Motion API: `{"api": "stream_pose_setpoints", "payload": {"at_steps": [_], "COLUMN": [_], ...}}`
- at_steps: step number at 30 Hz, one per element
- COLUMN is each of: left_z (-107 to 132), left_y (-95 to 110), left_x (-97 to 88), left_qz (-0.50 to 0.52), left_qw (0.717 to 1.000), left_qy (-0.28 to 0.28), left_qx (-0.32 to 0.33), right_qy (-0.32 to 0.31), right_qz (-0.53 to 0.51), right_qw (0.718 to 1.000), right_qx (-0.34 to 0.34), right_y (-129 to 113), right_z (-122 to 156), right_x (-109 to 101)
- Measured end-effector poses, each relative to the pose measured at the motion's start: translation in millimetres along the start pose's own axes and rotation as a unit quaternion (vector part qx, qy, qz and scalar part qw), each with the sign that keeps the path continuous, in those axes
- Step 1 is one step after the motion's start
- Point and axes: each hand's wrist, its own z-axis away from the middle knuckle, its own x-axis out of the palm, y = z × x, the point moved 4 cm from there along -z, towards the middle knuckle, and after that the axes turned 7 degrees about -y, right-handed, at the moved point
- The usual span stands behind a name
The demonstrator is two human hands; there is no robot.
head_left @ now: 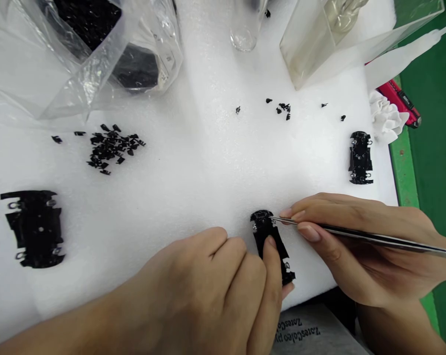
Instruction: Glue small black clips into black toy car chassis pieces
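Observation:
My left hand (223,281) grips a black toy car chassis (262,231), with a fingertip pressing on its middle. Tweezers (356,234) rest in my right hand (359,246), pinched between thumb and fingers. Their tips touch the far end of the chassis at its right corner; whether a small part sits between them I cannot make out. A second, similar black chassis (360,158) lies beyond my right hand. On the far left lies another, larger-looking black chassis (38,229).
Small black parts (114,145) lie piled at left, with several loose bits (283,109) scattered farther right. Behind are a clear plastic bag (145,54) of black pieces, a clear tube (245,29), a translucent box (308,44), a nozzle bottle (400,59) and a red tool (400,101).

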Motion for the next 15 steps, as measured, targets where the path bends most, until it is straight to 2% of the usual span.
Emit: {"api": "stream_pose_setpoints", "payload": {"at_steps": [3,8,11,15], "left_z": [-1.3,-11.1,-14.8,-8.5], "left_y": [2.9,0.6,-1.9,2.0], "left_x": [-1.5,-2.2,-1.0,-3.5], "left_qz": [0.005,0.022,0.029,0.023], "left_qw": [0.999,0.999,0.998,0.998], "left_qy": [-0.019,0.022,0.029,0.024], "left_qx": [-0.032,-0.038,-0.042,-0.046], "right_qy": [-0.003,-0.005,0.004,0.017], "right_qz": [0.003,0.002,-0.002,0.010], "right_qw": [1.000,1.000,1.000,0.998], "right_qx": [-0.001,0.007,0.022,0.051], "right_y": [-0.4,-1.3,-0.8,2.1], "right_z": [-0.9,-1.7,-0.5,0.6], "right_x": [0.4,-0.6,-1.4,-0.5]}}
